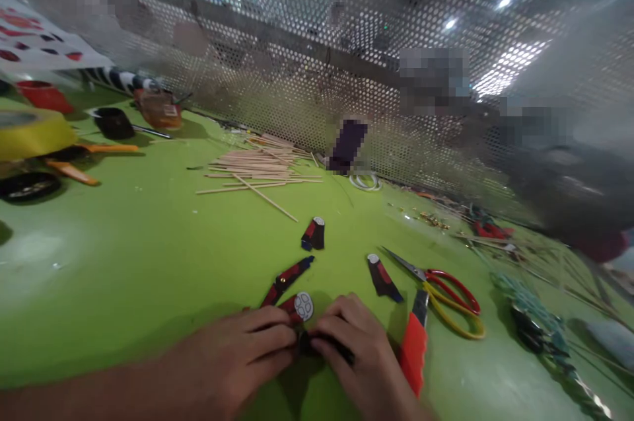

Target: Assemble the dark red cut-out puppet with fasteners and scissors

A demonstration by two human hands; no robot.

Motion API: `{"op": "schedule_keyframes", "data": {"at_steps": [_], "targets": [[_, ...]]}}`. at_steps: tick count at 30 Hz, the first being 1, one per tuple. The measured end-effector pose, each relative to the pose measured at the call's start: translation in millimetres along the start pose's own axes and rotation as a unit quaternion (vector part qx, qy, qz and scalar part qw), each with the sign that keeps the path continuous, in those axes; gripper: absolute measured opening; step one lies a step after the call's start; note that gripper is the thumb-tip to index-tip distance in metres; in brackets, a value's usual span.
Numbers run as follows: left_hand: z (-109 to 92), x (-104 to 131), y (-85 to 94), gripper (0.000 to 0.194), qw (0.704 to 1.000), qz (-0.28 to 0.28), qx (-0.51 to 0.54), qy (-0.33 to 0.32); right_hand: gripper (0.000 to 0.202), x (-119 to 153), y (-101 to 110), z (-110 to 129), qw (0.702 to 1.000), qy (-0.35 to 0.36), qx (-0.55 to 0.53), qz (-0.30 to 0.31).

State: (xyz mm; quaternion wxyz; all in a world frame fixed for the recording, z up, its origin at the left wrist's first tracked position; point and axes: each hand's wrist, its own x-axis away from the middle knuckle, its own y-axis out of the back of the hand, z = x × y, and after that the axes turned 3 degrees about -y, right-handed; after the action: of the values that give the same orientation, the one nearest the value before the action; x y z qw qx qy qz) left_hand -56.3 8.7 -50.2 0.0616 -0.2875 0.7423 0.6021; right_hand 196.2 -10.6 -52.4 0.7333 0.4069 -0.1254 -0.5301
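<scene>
The left hand (260, 342) has its fingers closed around a dark red piece with a white patterned end (298, 307); the right hand (354, 345) pinches a small black part (310, 344) between thumb and fingers, directly beside the left fingertips; both hands are low in the view, over the green tabletop (163, 262). The exact shape of the black part is hard to make out, as the fingers cover most of it.

A dark strip with red areas and a brass-coloured dot (284, 281) lies just beyond the left hand; a short dark red and black piece with a pale end (314, 234) lies farther forward; a similar tapered piece (384, 277) lies forward of the right hand, near the tip of the scissors (430, 285). The scissors have one red and one yellow handle loop; the orange-handled cutter (415, 345) lies between them and the right hand. Thin wooden sticks (257, 166) form a loose pile toward the perforated screen (277, 71); a white ring-shaped coil (365, 182) lies to the right of the pile; a yellow tape roll (34, 135) is at far left.
</scene>
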Motion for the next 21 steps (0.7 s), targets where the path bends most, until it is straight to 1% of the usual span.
{"op": "schedule_keyframes", "data": {"at_steps": [3, 8, 14, 18, 21], "targets": [[-2, -2, 4.1, 0.034, 1.000, 0.001, 0.003, 0.003, 0.015, -2, 1, 2, 1.000, -0.011, -0.006, -0.002], [-6, -6, 9.2, 0.036, 0.999, 0.019, 0.010, 0.025, 0.017, -4, 3, 5, 1.000, -0.026, -0.008, 0.010], [-6, -7, 4.5, 0.033, 0.999, 0.029, 0.001, 0.026, 0.019, -5, 4, 7, 0.999, -0.035, -0.011, 0.003], [-6, -7, 3.9, 0.033, 0.999, 0.036, 0.000, 0.028, 0.023, -7, 11, 9, 0.998, -0.041, -0.035, 0.023], [-6, -7, 4.2, 0.033, 0.999, 0.028, 0.004, 0.027, 0.023, -7, 17, 9, 0.996, -0.053, -0.053, 0.043]]}}
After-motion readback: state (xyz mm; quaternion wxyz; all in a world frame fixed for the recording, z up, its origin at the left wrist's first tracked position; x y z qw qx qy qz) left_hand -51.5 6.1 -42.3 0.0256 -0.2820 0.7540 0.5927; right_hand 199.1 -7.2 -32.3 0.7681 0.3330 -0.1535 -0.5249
